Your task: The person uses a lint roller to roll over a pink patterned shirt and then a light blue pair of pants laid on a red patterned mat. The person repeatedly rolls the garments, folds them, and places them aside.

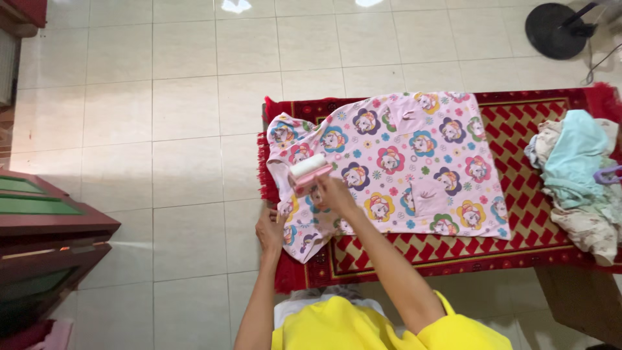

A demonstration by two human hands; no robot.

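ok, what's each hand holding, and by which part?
Right hand holds a pink lint roller by its handle. Left hand holds nothing; it presses flat on the shirt edge.

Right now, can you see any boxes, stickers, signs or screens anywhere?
None in view.
The pink flowered shirt lies on the red patterned mat.
The right hand holds a pink lint roller on it.
A pile of clothes sits on the mat's right end.

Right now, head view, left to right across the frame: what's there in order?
Dark wooden cabinet → left hand on the garment's edge → pink lint roller held by the right hand → floral pink garment on the red patterned mat → clothes pile.
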